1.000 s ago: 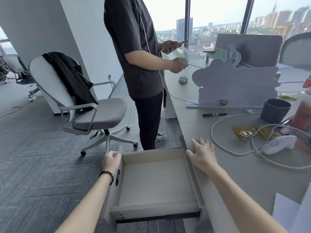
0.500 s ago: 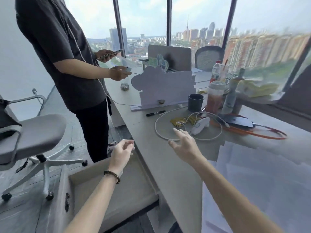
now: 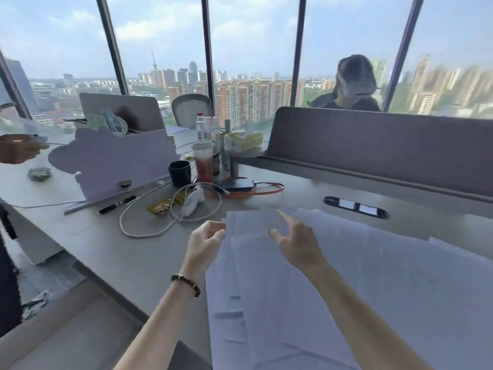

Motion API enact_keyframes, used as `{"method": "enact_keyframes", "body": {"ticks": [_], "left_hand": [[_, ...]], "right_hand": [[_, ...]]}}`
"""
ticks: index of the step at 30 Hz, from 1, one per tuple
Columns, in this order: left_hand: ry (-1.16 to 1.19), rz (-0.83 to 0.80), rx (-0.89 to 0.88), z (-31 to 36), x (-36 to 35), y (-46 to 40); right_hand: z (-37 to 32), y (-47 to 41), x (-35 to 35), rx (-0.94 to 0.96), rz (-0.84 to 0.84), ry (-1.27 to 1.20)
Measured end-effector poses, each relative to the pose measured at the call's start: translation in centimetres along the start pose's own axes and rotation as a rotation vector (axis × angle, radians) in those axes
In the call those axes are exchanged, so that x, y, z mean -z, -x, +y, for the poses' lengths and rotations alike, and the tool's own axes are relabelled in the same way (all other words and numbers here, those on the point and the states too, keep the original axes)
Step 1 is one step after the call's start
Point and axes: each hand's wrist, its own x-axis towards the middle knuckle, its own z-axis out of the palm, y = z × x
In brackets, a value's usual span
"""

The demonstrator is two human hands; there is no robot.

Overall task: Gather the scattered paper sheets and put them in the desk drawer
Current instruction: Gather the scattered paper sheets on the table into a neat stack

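Note:
Several white paper sheets [image 3: 373, 276] lie overlapping across the grey desk [image 3: 128, 252], filling the right half of the view. My left hand [image 3: 204, 243], with a bead bracelet at the wrist, hovers at the sheets' left edge with loosely curled fingers and holds nothing. My right hand [image 3: 297, 241] hangs over the far end of the sheets, fingers spread and relaxed. The open drawer [image 3: 72, 335] shows at the bottom left, below the desk edge.
A white cable loop [image 3: 149, 228], a black pen [image 3: 116, 204], a yellow wrapper [image 3: 160, 206], a dark cup [image 3: 179, 173] and a drink cup [image 3: 204, 161] crowd the desk's left. A grey partition [image 3: 386, 145] backs the desk. Another person's hand [image 3: 18, 149] is at far left.
My view has swung right from the drawer to the sheets. Both hands left the drawer and desk edge and moved up over the paper.

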Motion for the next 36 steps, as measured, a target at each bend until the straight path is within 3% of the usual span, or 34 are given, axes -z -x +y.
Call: {"method": "enact_keyframes", "body": {"ticks": [13, 16, 18, 22, 25, 30, 34, 36], "left_hand": [[-0.151, -0.482, -0.111, 2.2, -15.6, 6.9], [-0.388, -0.562, -0.181, 1.7, -17.7, 7.6], [-0.671, -0.613, -0.211, 1.5, -18.7, 8.2], [-0.981, -0.7, -0.196, 1.1, -20.6, 9.0], [-1.042, -0.73, -0.234, 0.1, -22.0, 8.8], [-1.012, -0.77, -0.303, 0.5, -23.5, 9.4], [-0.883, -0.689, -0.252, 1.4, -22.8, 8.7], [-0.995, -0.62, -0.223, 1.2, -21.8, 7.6]], "right_hand": [[12.6, 13.8, 13.7, -0.407, 0.369, -0.044], [15.1, 16.3, 15.1, -0.461, 0.428, -0.031], [17.1, 17.7, 15.7, -0.497, 0.413, 0.135], [20.8, 19.6, 15.9, -0.783, 0.211, 0.43], [22.3, 19.9, 14.9, -0.864, 0.105, 0.514], [22.5, 18.4, 13.3, -0.833, 0.079, 0.576], [22.7, 18.4, 14.0, -0.849, 0.184, 0.558], [23.2, 19.1, 14.6, -0.904, 0.233, 0.589]]}}
